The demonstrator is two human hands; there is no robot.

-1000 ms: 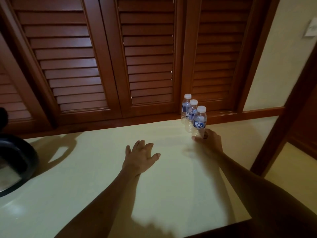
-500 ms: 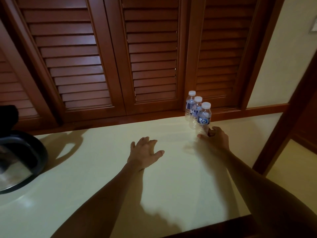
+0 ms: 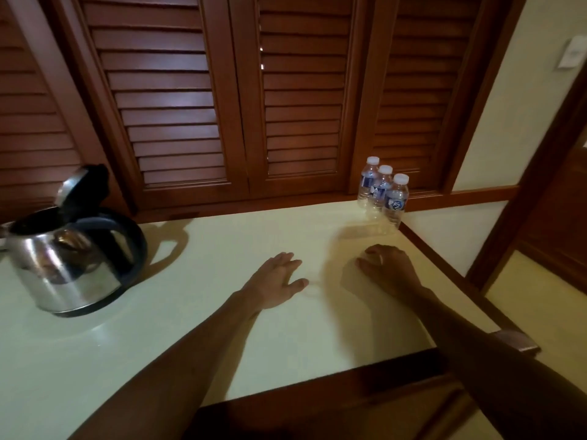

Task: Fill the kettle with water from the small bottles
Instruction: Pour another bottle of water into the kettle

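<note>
Both hands rest empty on the table (image 3: 222, 312): left hand (image 3: 276, 281) flat with fingers spread, right hand (image 3: 386, 268) loosely curled. The bottles (image 3: 382, 195) stand capped at upper right of the frame; the kettle (image 3: 68, 252), lid open, at left. Best is to grasp the nearest bottle by its middle.

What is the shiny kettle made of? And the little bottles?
The kettle looks like polished metal, probably stainless steel: its body mirrors the room. Its handle and raised lid look like black plastic, dull and dark. The three small bottles seem to be thin clear plastic: you can see through them, and they have white caps and blue labels.
</note>
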